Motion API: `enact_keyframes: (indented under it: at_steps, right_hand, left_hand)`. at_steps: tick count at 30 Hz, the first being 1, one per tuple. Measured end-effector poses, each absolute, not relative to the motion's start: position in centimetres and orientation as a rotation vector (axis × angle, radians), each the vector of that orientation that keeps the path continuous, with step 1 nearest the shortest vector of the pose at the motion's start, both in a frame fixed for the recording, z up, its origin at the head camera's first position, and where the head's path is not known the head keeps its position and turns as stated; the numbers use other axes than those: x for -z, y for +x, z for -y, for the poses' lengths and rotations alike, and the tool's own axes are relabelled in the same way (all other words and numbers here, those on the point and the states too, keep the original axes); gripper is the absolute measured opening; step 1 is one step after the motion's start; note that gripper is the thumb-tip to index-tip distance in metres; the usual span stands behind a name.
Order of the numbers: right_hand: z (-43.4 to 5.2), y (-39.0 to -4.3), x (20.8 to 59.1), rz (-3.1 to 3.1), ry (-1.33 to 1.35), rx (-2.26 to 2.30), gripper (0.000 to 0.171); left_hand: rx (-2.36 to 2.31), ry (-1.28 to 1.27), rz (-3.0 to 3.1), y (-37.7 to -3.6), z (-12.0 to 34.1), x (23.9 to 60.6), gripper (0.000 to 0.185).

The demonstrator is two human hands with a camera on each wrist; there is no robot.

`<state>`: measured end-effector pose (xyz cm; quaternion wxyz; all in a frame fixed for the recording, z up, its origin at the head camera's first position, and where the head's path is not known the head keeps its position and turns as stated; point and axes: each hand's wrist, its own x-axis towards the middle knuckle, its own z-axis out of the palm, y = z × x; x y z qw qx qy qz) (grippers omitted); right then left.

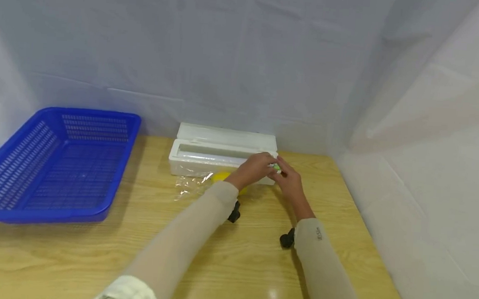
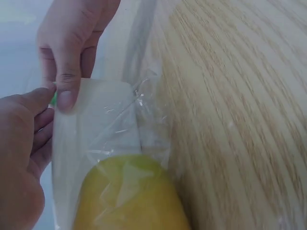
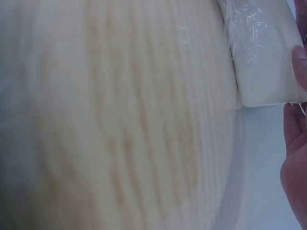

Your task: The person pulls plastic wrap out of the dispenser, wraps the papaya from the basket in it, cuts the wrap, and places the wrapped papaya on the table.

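Note:
A white cling-film dispenser box [image 1: 218,159] lies open at the table's back edge. Both hands meet at its right end. My left hand [image 1: 268,163] pinches a small green slider cutter [image 1: 277,168] with thumb and curled fingers; in the left wrist view that hand [image 2: 44,103] is at the lower left, beside the green slider [image 2: 53,98]. My right hand [image 1: 283,172] [image 2: 66,91] grips the box's right end [image 2: 103,120], thumb on its front face. A yellow fruit [image 1: 222,176] [image 2: 129,196] lies under clear film [image 1: 189,185] [image 2: 144,105] in front of the box. The right wrist view shows the box end [image 3: 264,62] and my right fingers [image 3: 295,139].
A large blue mesh basket [image 1: 50,164] sits on the left of the wooden table [image 1: 256,262]. White sheeting hangs behind and along the right side. Black wrist-camera mounts [image 1: 286,239] sit under both forearms.

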<state>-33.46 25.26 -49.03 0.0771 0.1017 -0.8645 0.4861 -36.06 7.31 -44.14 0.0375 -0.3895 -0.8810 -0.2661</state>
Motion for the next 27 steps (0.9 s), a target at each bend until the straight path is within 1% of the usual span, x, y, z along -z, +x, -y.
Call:
enact_keyframes:
  at_steps: [3, 8, 14, 21, 24, 27]
  right_hand:
    - [-25.11, -33.35, 49.08, 2.601, 0.281, -1.458, 0.062]
    - [-24.98, -33.39, 49.17, 2.622, 0.235, -1.476, 0.063]
    - [-25.19, -33.46, 49.3, 2.621, 0.265, -1.436, 0.062]
    - [-25.06, -33.93, 49.39, 2.627, 0.343, -1.362, 0.054]
    - [-24.88, -34.04, 49.31, 2.637, 0.352, -1.339, 0.055]
    - [-24.69, -34.05, 49.18, 2.646, 0.357, -1.345, 0.059]
  left_hand:
    - [0.788, -1.205, 2.652, -36.27, -7.82, 44.76, 0.03]
    - [0.895, -1.124, 2.607, -36.08, -8.36, 45.14, 0.023]
    - [1.032, -1.083, 2.609, -35.97, -8.42, 45.26, 0.024]
    - [0.97, -1.06, 2.614, -36.02, -7.98, 45.15, 0.022]
    - [0.921, -1.065, 2.601, -36.02, -7.76, 45.19, 0.023]
    - [0.846, -1.068, 2.592, -36.09, -7.44, 45.33, 0.022]
